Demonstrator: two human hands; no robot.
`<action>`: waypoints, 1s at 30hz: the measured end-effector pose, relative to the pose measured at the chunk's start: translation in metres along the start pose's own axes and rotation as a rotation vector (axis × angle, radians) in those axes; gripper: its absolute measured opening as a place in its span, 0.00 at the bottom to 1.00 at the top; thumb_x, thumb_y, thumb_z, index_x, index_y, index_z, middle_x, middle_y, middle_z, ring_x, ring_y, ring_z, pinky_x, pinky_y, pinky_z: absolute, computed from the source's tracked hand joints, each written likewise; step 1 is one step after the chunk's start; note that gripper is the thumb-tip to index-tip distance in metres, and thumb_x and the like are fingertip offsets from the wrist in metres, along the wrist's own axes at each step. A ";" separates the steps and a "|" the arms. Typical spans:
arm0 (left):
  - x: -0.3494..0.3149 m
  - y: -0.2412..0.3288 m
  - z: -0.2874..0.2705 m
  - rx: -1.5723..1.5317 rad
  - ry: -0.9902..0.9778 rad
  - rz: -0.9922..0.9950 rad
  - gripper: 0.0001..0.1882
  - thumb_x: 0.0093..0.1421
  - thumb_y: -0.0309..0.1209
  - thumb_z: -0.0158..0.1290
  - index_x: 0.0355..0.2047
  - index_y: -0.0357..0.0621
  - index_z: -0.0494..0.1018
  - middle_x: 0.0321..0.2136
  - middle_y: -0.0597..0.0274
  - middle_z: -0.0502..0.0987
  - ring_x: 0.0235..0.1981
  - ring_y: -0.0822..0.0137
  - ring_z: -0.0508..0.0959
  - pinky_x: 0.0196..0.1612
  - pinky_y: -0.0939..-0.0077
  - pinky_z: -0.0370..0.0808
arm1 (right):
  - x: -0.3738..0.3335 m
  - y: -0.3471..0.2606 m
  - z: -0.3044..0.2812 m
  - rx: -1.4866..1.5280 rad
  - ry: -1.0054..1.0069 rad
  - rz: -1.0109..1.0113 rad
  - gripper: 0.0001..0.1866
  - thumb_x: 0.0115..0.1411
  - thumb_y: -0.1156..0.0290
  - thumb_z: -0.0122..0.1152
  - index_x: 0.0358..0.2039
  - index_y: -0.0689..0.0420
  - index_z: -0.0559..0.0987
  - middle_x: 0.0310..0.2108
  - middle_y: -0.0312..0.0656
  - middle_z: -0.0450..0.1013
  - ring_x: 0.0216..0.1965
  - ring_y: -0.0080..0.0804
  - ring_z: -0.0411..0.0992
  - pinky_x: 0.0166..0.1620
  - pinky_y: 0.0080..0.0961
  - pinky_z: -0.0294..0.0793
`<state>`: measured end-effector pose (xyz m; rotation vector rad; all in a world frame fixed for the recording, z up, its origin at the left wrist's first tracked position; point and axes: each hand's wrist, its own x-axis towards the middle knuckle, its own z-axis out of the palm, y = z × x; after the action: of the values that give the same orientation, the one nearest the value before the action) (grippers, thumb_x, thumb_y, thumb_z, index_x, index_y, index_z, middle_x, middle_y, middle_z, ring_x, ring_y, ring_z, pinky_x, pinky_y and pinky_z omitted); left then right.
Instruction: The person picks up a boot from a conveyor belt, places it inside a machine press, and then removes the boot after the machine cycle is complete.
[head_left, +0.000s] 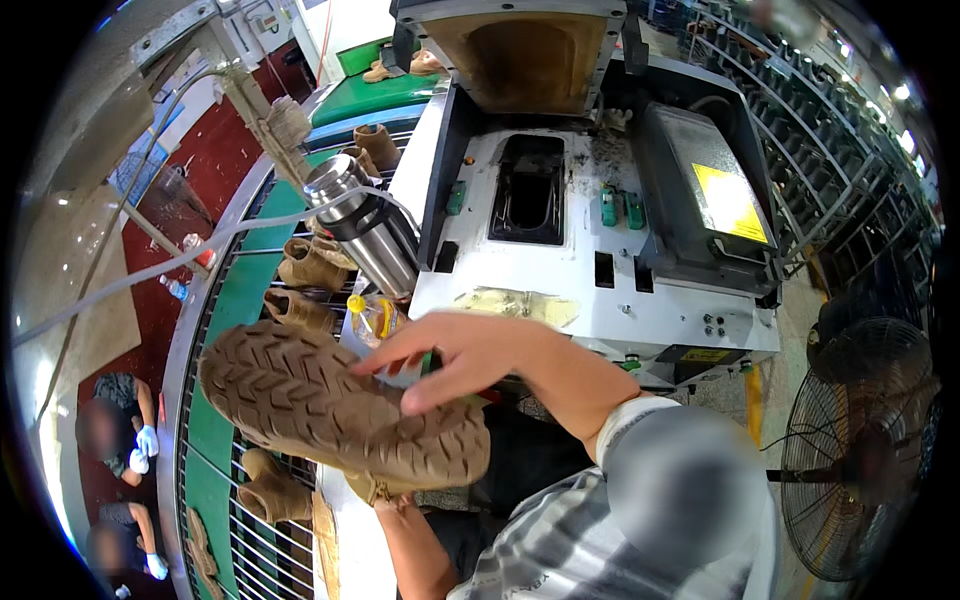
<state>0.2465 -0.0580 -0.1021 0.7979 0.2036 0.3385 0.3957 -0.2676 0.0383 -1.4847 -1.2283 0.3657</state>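
A brown lug-soled boot (300, 385) is held up in front of me, its tread facing the camera and its toe to the left. My left hand (393, 502) grips it from below near the heel; most of those fingers are hidden behind the boot. Over the middle of the sole lies my right hand (455, 360), fingers and thumb apart, with the fingertips at the tread. Beyond it stands a white machine (500, 270) with a dark rectangular recess (530, 190) and a raised lid (530, 50).
On the left runs a green conveyor (215, 400) with metal rods, bearing several brown boots (312, 265). A steel thermos (370, 235) and a yellow-capped bottle (372, 318) stand beside the machine. A grey hose (230, 230) crosses the left. A fan (850, 460) stands right. Two co-workers are lower left.
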 end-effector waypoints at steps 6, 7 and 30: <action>-0.001 -0.042 -0.049 -0.070 0.022 -0.100 0.31 0.63 0.39 0.51 0.62 0.36 0.58 0.57 0.52 0.68 0.54 0.57 0.73 0.56 0.62 0.72 | -0.039 0.146 -0.154 0.074 1.497 0.191 0.05 0.51 0.76 0.62 0.31 0.58 0.80 0.25 0.38 0.76 0.28 0.26 0.73 0.36 0.21 0.73; -0.003 -0.049 -0.056 -0.079 0.023 -0.124 0.31 0.63 0.39 0.51 0.62 0.36 0.58 0.57 0.52 0.68 0.54 0.57 0.73 0.56 0.62 0.72 | -0.059 0.188 -0.192 -0.251 1.625 0.257 0.11 0.51 0.69 0.62 0.35 0.59 0.80 0.25 0.41 0.76 0.31 0.33 0.75 0.39 0.27 0.74; -0.028 -0.057 -0.122 -0.116 0.034 -0.110 0.32 0.63 0.41 0.51 0.62 0.37 0.59 0.56 0.52 0.69 0.53 0.56 0.74 0.55 0.61 0.73 | -0.089 0.284 -0.284 -1.001 1.291 1.254 0.21 0.57 0.64 0.60 0.52 0.52 0.75 0.41 0.48 0.76 0.49 0.48 0.72 0.47 0.42 0.74</action>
<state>0.1953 -0.0239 -0.2255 0.6636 0.2563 0.2573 0.7157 -0.4484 -0.1459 -2.5137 0.8142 -0.5093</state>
